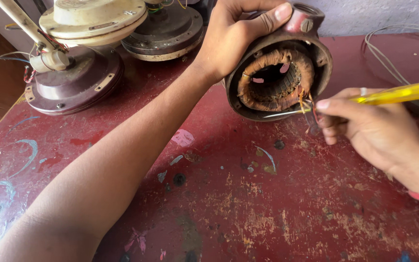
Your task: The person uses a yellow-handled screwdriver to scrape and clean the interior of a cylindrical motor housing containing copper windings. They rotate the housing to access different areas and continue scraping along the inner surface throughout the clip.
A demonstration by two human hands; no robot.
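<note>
Scratched red tabletop (248,204), copper-wound motor housing (277,80), yellow screwdriver (398,93)

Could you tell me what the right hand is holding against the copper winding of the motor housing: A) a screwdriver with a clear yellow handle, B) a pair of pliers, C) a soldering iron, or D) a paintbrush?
A: the right hand grips a yellow-handled screwdriver, its metal tip at the copper winding of the motor housing, which the left hand steadies.

Up at the back left, a dark maroon round fan motor housing (71,82) lies flat on the scuffed red-painted metal tabletop (267,204). A cream-coloured round fan motor cover (93,19) sits over it, red and blue wires trailing beside. Just right, a grey domed fan casing (166,31). Far right corner, a loop of pale grey cable (394,48).
</note>
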